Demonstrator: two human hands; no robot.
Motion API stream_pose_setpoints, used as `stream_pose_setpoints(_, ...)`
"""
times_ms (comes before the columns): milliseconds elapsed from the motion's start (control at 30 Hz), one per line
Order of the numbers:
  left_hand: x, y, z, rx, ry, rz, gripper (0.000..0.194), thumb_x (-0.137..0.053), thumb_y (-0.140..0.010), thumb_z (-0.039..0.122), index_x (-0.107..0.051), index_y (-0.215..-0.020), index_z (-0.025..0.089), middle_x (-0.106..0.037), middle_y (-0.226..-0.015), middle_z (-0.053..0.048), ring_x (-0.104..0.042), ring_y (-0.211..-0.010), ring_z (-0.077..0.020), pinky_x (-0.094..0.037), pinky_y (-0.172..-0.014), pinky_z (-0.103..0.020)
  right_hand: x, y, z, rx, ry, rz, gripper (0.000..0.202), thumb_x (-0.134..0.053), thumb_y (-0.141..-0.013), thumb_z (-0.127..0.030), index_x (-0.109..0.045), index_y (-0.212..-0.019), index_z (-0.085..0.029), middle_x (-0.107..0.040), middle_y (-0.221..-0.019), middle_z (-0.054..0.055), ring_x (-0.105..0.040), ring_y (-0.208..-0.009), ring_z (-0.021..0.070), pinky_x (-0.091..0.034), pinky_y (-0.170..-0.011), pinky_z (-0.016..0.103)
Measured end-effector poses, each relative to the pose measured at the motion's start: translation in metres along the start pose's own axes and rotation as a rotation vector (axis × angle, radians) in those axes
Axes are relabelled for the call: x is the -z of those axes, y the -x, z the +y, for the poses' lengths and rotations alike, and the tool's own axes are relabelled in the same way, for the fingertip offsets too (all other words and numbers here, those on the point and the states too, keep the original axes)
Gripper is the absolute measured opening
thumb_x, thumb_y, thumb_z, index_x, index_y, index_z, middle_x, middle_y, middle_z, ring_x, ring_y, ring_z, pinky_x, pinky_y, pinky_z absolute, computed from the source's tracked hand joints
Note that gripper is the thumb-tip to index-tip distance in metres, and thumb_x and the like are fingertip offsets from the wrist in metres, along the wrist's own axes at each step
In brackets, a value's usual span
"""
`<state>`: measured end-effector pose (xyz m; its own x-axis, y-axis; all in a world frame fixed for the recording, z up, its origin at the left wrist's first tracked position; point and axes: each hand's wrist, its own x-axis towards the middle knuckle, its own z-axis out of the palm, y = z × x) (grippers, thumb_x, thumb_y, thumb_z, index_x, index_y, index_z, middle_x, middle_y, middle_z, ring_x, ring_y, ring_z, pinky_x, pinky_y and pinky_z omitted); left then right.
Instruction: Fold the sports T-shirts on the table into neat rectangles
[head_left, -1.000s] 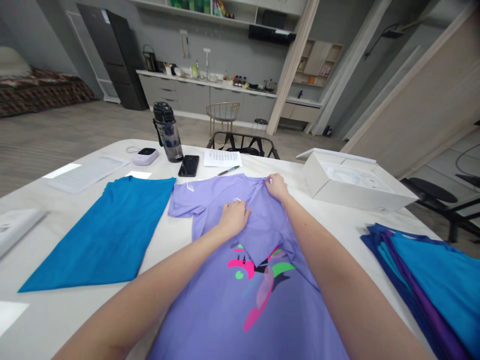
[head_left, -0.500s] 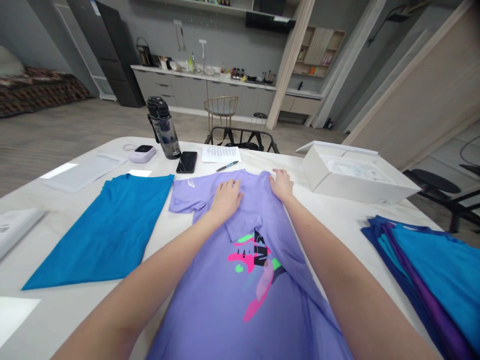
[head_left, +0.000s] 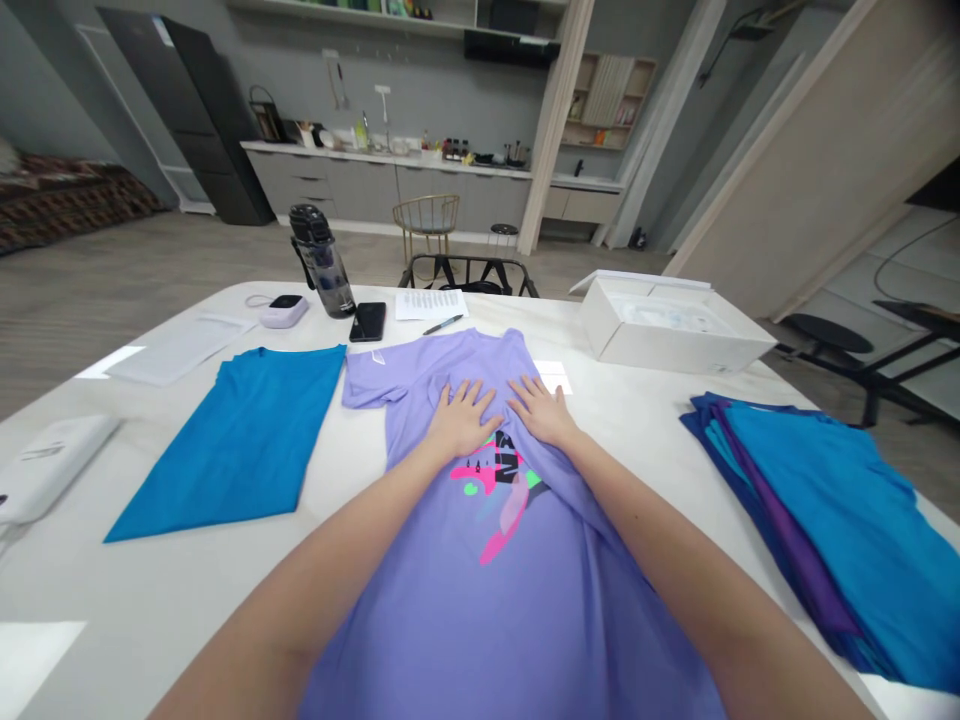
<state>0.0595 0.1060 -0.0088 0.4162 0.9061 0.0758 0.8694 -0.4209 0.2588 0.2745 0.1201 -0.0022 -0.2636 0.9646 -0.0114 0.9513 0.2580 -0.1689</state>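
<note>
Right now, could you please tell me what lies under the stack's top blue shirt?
Purple cloth, teal cloth and navy cloth show beneath the blue shirt; the rest is covered.

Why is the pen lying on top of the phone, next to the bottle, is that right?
No, the pen isn't on the phone. The head view shows it lying apart, on the table to the phone's right. The phone is indeed next to the bottle.

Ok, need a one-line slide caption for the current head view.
Both hands press flat on a purple T-shirt, a blue shirt to its left, a folded stack right.
</note>
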Motion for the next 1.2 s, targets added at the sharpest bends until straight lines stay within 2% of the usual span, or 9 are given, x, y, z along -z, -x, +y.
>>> stream_pose_setpoints(200, 0.002, 0.002, 0.002, -0.002, -0.01, -0.006, 0.071, -0.028, -0.098, 0.067, -0.037, -0.158, 0.03, -0.026, -0.167, -0.006, -0.017, -0.156, -0.0303, -0.004, -0.125, -0.056, 0.007, 0.041, -0.007, -0.005, -0.071, -0.013, 0.055, -0.026, -0.107, -0.053, -0.038, -0.156, -0.031, -0.028, -0.166, 0.008, -0.02, -0.154, 0.0312, -0.014, -0.117, 0.072)
stream_pose_setpoints(400, 0.004, 0.002, 0.003, 0.0, -0.024, -0.03, 0.071, -0.027, -0.099, 0.067, -0.035, -0.158, 0.029, -0.026, -0.168, -0.007, -0.017, -0.156, -0.0301, -0.004, -0.124, -0.055, 0.013, 0.12, -0.016, 0.021, -0.117, -0.037, 0.056, -0.036, -0.104, -0.054, -0.044, -0.153, -0.028, -0.034, -0.164, 0.011, -0.026, -0.152, 0.0303, -0.014, -0.119, 0.068)
stream_pose_setpoints(533, 0.007, 0.003, 0.005, -0.002, -0.031, -0.041, 0.07, -0.028, -0.1, 0.065, -0.035, -0.158, 0.027, -0.025, -0.168, -0.009, -0.017, -0.156, -0.0308, -0.005, -0.123, -0.058, 0.015, 0.169, -0.02, -0.033, -0.1, -0.017, 0.056, -0.042, -0.103, -0.052, -0.045, -0.153, -0.027, -0.037, -0.162, 0.012, -0.031, -0.15, 0.0301, -0.018, -0.12, 0.064)
stream_pose_setpoints(667, 0.015, 0.01, 0.014, -0.07, -0.066, 0.043, 0.055, -0.035, -0.103, 0.05, -0.047, -0.15, 0.024, -0.042, -0.16, -0.012, -0.031, -0.151, -0.028, -0.005, -0.124, -0.056, 0.021, 0.208, -0.021, -0.116, -0.069, 0.051, 0.045, -0.044, -0.103, -0.042, -0.055, -0.144, -0.026, -0.049, -0.153, 0.012, -0.044, -0.141, 0.0284, -0.029, -0.117, 0.053)
stream_pose_setpoints(733, 0.018, 0.015, 0.022, -0.172, -0.088, 0.097, 0.044, -0.038, -0.103, 0.036, -0.056, -0.141, 0.023, -0.054, -0.149, -0.012, -0.043, -0.142, -0.0253, -0.008, -0.125, -0.051, 0.026, 0.224, -0.022, -0.159, -0.043, 0.08, 0.04, -0.045, -0.102, -0.037, -0.06, -0.137, -0.026, -0.056, -0.144, 0.012, -0.051, -0.132, 0.0278, -0.037, -0.11, 0.046)
stream_pose_setpoints(800, 0.017, 0.022, 0.035, -0.277, -0.092, 0.125, 0.04, -0.039, -0.101, 0.024, -0.062, -0.133, 0.023, -0.062, -0.138, -0.012, -0.052, -0.133, -0.0236, -0.019, -0.123, -0.046, 0.03, 0.237, -0.021, -0.213, -0.014, 0.098, 0.037, -0.045, -0.102, -0.032, -0.062, -0.134, -0.026, -0.062, -0.134, 0.012, -0.056, -0.123, 0.0277, -0.041, -0.102, 0.041)
stream_pose_setpoints(933, 0.01, 0.043, 0.072, -0.454, -0.037, 0.144, 0.039, -0.043, -0.097, 0.018, -0.063, -0.131, 0.021, -0.066, -0.13, -0.01, -0.058, -0.122, -0.0229, -0.039, -0.109, -0.039, 0.033, 0.261, -0.015, -0.348, 0.009, 0.093, 0.031, -0.048, -0.099, -0.026, -0.063, -0.126, -0.021, -0.068, -0.12, 0.012, -0.06, -0.113, 0.0271, -0.039, -0.093, 0.038)
stream_pose_setpoints(1067, 0.004, 0.064, 0.106, -0.649, -0.02, 0.084, 0.041, -0.049, -0.093, 0.019, -0.062, -0.131, 0.022, -0.066, -0.13, -0.008, -0.059, -0.12, -0.0222, -0.038, -0.107, -0.041, 0.033, 0.288, -0.009, -0.442, 0.023, 0.076, 0.016, -0.053, -0.096, -0.031, -0.065, -0.098, -0.019, -0.07, -0.104, 0.01, -0.062, -0.102, 0.0259, -0.037, -0.083, 0.035)
stream_pose_setpoints(1200, 0.0, 0.07, 0.122, -0.676, -0.048, 0.068, 0.041, -0.048, -0.092, 0.017, -0.062, -0.13, 0.023, -0.066, -0.129, -0.008, -0.058, -0.119, -0.0224, -0.036, -0.104, -0.041, 0.036, 0.315, -0.015, -0.445, -0.002, 0.077, 0.006, -0.058, -0.089, -0.025, -0.061, -0.093, -0.02, -0.071, -0.091, 0.006, -0.064, -0.091, 0.0236, -0.034, -0.075, 0.031)
